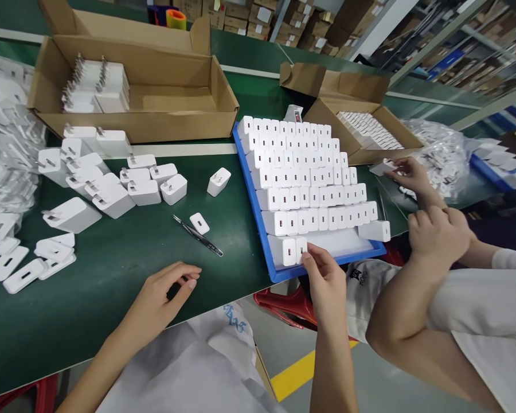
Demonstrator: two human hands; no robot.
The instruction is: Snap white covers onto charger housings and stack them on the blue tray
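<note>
My right hand [327,278] grips a white USB wall charger [300,248] at the near end of a blue-rimmed tray [262,235]. That charger stands beside another one in the front row, USB port facing up. Over the green table my left hand [165,298] hovers or rests near the front edge, fingers loosely bent, thumb apart, holding nothing. Ahead of it are black tweezers [198,235] and a white cover plate [199,223] with a slot. A single charger [219,182] stands between them and the tray. Several rows of upright chargers [301,175] fill much of the tray.
Loose chargers [112,192] and cover plates [54,255] lie at left, beside bagged white parts [8,137]. A cardboard box [155,123] holding chargers stands behind. At right, a co-worker's hand [413,175] touches a charger near another box [352,155]; a co-worker's arm [404,304] borders the tray.
</note>
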